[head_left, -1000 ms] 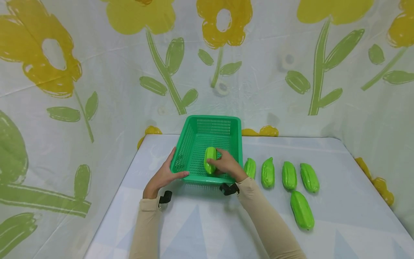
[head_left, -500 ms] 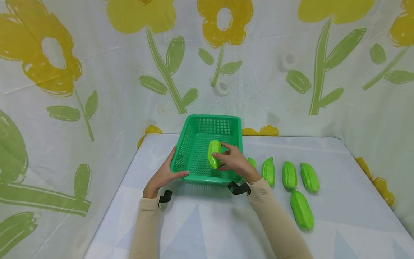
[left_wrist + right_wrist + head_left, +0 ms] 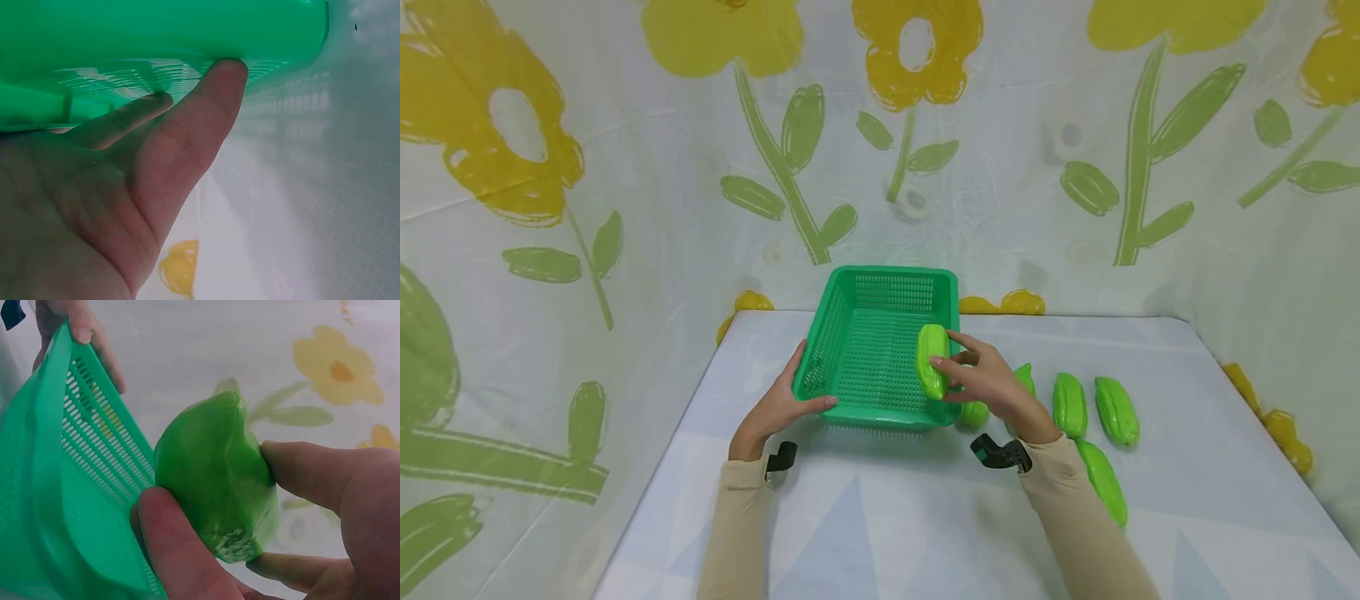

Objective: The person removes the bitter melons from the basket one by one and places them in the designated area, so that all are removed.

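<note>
In the head view, my right hand [image 3: 988, 379] pinches a bright green, ridged star fruit [image 3: 932, 362] between thumb and fingers, over the right side of a green plastic basket [image 3: 880, 415]. The right wrist view shows that star fruit [image 3: 215, 475] close up, its pointed end upward and the fingers around its sides. My left hand [image 3: 775, 412] rests against the basket's near left corner, thumb along the front and fingers along the left side. From the left wrist, the thumb and fingers of that hand [image 3: 131, 181] look nearly straight against the basket's outside [image 3: 156, 28].
Several more star fruits lie on the table right of the basket, among them one by its near right corner [image 3: 974, 414], one farther right [image 3: 1117, 411] and one nearer the front [image 3: 1103, 483], partly behind the right sleeve [image 3: 1082, 517]. A flower-patterned curtain [image 3: 1000, 208] hangs behind.
My right hand has lifted the star fruit from low in the basket and carried it right, to the basket's right side. The left hand and basket have stayed in place.
</note>
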